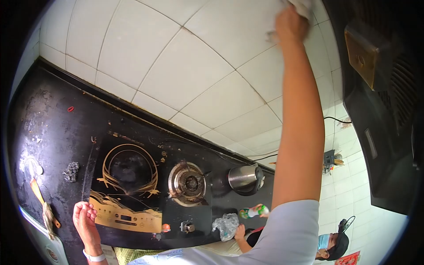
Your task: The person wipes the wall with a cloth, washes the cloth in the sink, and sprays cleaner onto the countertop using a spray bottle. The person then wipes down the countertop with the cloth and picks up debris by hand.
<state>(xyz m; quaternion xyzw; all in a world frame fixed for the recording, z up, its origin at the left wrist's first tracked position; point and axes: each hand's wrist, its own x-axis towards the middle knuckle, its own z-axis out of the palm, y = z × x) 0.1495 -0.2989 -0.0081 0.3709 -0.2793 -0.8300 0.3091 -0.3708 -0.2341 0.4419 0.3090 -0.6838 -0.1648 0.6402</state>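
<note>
High on the white tiled wall (190,66), my right hand (291,27) is closed on a pale cloth (302,7) and presses it to the tiles. The cloth and fingers are a little blurred. Down at the counter's front edge, my left hand (86,223) has its fingers curled in, with nothing visible in them. It is beside the gold control panel of an induction cooktop (128,216). A gas burner (187,183) and a steel kettle (244,179) stand farther along the black counter (48,119).
A range hood (375,101) hangs at the right. Beside me, a co-worker's hands hold a crumpled plastic bag (226,226) and a green-and-white bottle (254,211). Steel wool (71,171), a wooden-handled tool (37,191), a red ring (70,109) and the sink (51,247) are at the left.
</note>
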